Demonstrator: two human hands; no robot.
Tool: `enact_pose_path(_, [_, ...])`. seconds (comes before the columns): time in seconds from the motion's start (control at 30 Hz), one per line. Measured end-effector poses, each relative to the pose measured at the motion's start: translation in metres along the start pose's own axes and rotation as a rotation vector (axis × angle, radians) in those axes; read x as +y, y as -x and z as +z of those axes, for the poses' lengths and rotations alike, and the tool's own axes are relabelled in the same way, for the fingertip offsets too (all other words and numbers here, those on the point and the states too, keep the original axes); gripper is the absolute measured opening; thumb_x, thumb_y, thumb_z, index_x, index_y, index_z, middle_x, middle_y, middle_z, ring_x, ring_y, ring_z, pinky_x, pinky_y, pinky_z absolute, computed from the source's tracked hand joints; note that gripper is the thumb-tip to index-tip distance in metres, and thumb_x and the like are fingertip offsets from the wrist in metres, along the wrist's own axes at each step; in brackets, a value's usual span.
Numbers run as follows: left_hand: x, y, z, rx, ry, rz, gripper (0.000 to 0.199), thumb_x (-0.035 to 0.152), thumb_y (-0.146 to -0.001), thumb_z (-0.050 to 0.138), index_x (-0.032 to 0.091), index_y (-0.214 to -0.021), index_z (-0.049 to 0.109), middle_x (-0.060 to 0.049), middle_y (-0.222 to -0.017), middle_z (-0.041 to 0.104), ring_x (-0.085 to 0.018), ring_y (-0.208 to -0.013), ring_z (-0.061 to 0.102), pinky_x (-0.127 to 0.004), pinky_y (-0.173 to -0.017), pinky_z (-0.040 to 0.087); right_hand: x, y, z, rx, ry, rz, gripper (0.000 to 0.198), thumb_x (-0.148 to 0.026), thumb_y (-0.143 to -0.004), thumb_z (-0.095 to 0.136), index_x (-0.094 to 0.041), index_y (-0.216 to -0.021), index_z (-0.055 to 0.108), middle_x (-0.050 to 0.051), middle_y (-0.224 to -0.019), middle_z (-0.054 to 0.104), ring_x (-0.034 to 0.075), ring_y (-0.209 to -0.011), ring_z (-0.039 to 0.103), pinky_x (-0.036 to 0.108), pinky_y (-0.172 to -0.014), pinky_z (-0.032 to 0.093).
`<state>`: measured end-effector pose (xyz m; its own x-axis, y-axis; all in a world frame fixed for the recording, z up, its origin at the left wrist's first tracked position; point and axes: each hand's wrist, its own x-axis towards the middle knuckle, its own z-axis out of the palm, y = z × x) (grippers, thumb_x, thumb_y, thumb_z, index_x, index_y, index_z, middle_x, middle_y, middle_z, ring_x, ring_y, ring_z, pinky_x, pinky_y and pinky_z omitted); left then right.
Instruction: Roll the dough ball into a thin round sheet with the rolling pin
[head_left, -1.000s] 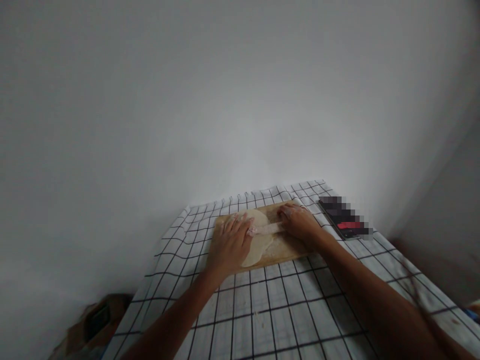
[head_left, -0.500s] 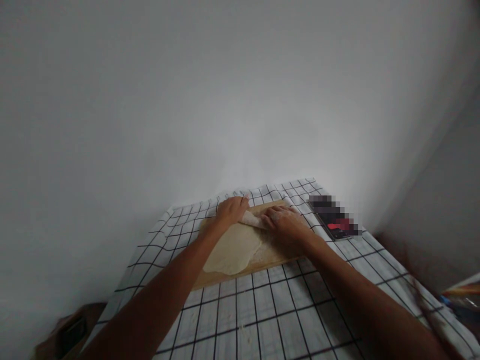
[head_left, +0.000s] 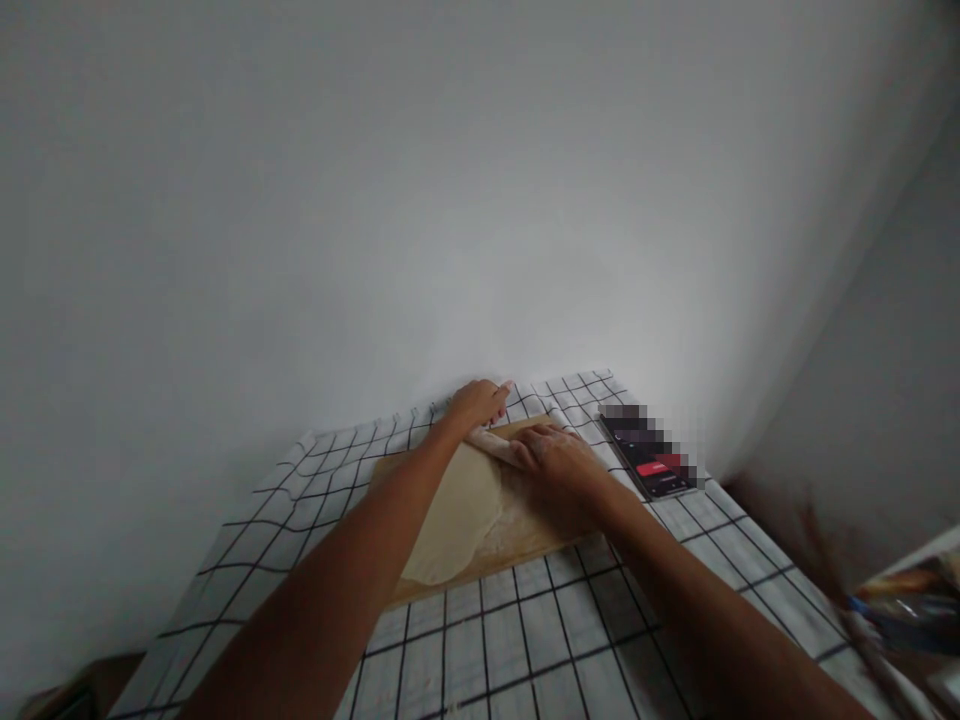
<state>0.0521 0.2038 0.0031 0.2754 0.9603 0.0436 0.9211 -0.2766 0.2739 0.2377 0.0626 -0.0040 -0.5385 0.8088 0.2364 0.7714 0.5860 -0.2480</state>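
Observation:
A floury rolling pin (head_left: 493, 444) lies slantwise across the far part of a flat sheet of dough (head_left: 454, 515). My left hand (head_left: 478, 403) grips the pin's far-left end, with a fingertip sticking up past it. At the other end, my right hand (head_left: 559, 462) is curled over the pin, its knuckles dusted with flour. Beneath the dough is a wooden board (head_left: 532, 535); my left forearm hides part of both. Between the two hands only the pin's middle shows.
A black-and-white checked cloth (head_left: 480, 640) covers the table. Right of the board lies a phone (head_left: 652, 468) with a partly blurred screen. A wall (head_left: 480, 200) rises behind the table's far edge. A shiny colourful package (head_left: 911, 600) is at the lower right.
Both hands have pushed the rolling pin farther away, toward the board's far edge, uncovering more dough on the near side. The whole view has shifted slightly, so table and phone appear lower and further left.

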Motion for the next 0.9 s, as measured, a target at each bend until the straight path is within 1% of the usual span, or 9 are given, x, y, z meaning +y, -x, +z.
enact_pose_path(0.1, [-0.005, 0.003, 0.000, 0.002, -0.027, 0.005, 0.068, 0.063, -0.097, 0.026, 0.018, -0.075, 0.073, -0.005, -0.069, 0.074, -0.016, -0.059, 0.066, -0.026, -0.060, 0.045, 0.003, -0.002, 0.002, 0.052, -0.003, 0.067, 0.041, -0.034, -0.107, 0.028, -0.019, -0.114, 0.065, 0.013, -0.119, 0.068, 0.025, -0.114, 0.060, 0.039, -0.097, 0.045])
enact_pose_path(0.2, [-0.013, 0.015, -0.001, 0.020, -0.083, 0.001, 0.052, 0.054, -0.097, 0.037, 0.022, -0.082, 0.075, -0.004, -0.080, 0.077, -0.018, -0.070, 0.069, -0.026, -0.065, 0.048, 0.006, -0.003, 0.005, 0.068, -0.014, 0.065, 0.038, -0.033, -0.107, 0.030, -0.018, -0.112, 0.065, 0.013, -0.118, 0.068, 0.025, -0.112, 0.061, 0.039, -0.096, 0.045])
enact_pose_path(0.33, [-0.021, 0.045, -0.001, 0.122, -0.185, -0.006, 0.037, 0.036, -0.098, 0.039, 0.025, -0.101, 0.074, -0.005, -0.108, 0.076, -0.022, -0.100, 0.069, -0.032, -0.086, 0.052, 0.008, -0.003, 0.009, 0.072, -0.015, 0.045, 0.037, -0.034, -0.107, 0.032, -0.018, -0.111, 0.065, 0.014, -0.119, 0.067, 0.025, -0.111, 0.061, 0.039, -0.095, 0.045])
enact_pose_path(0.43, [-0.021, 0.078, 0.000, 0.215, -0.257, 0.021, 0.039, 0.024, -0.100, 0.035, 0.021, -0.120, 0.068, -0.010, -0.126, 0.070, -0.023, -0.121, 0.063, -0.038, -0.105, 0.047, 0.008, -0.003, 0.011, 0.099, -0.012, 0.056, 0.039, -0.035, -0.107, 0.031, -0.017, -0.108, 0.065, 0.014, -0.117, 0.068, 0.025, -0.110, 0.061, 0.039, -0.095, 0.045])
enact_pose_path(0.6, [-0.024, 0.132, 0.003, 0.264, -0.361, 0.142, 0.041, 0.019, -0.100, 0.034, 0.018, -0.128, 0.063, -0.010, -0.147, 0.057, -0.024, -0.142, 0.046, -0.045, -0.123, 0.030, 0.006, -0.003, 0.012, 0.113, -0.017, 0.059, 0.036, -0.031, -0.106, 0.034, -0.015, -0.112, 0.065, 0.015, -0.121, 0.067, 0.026, -0.115, 0.060, 0.038, -0.098, 0.044])
enact_pose_path(0.67, [-0.028, 0.148, 0.006, 0.286, -0.397, 0.190, 0.045, 0.021, -0.101, 0.030, 0.016, -0.136, 0.058, -0.010, -0.150, 0.054, -0.024, -0.145, 0.043, -0.045, -0.124, 0.028, 0.006, -0.002, 0.013, 0.117, -0.025, 0.062, 0.034, -0.030, -0.105, 0.036, -0.015, -0.115, 0.065, 0.015, -0.123, 0.067, 0.025, -0.115, 0.060, 0.037, -0.098, 0.043])
enact_pose_path(0.77, [-0.031, 0.175, 0.011, 0.326, -0.394, 0.186, 0.049, 0.028, -0.104, 0.027, 0.014, -0.144, 0.051, -0.012, -0.150, 0.054, -0.024, -0.143, 0.045, -0.045, -0.122, 0.035, 0.007, -0.001, 0.012, 0.096, -0.034, 0.073, 0.032, -0.027, -0.103, 0.039, -0.016, -0.118, 0.064, 0.015, -0.124, 0.067, 0.026, -0.116, 0.060, 0.037, -0.097, 0.044])
enact_pose_path(0.83, [-0.029, 0.198, 0.014, 0.340, -0.372, 0.197, 0.049, 0.031, -0.104, 0.030, 0.016, -0.147, 0.048, -0.012, -0.150, 0.053, -0.025, -0.142, 0.046, -0.048, -0.120, 0.038, 0.007, 0.000, 0.012, 0.077, -0.033, 0.078, 0.032, -0.025, -0.102, 0.039, -0.016, -0.119, 0.064, 0.015, -0.125, 0.067, 0.026, -0.117, 0.060, 0.038, -0.096, 0.045])
enact_pose_path(0.9, [-0.021, 0.226, 0.017, 0.330, -0.367, 0.264, 0.051, 0.031, -0.103, 0.035, 0.020, -0.153, 0.039, -0.011, -0.153, 0.050, -0.026, -0.145, 0.042, -0.051, -0.119, 0.039, 0.007, 0.000, 0.013, 0.069, -0.041, 0.081, 0.033, -0.025, -0.102, 0.039, -0.016, -0.121, 0.064, 0.015, -0.126, 0.067, 0.027, -0.119, 0.059, 0.039, -0.096, 0.045])
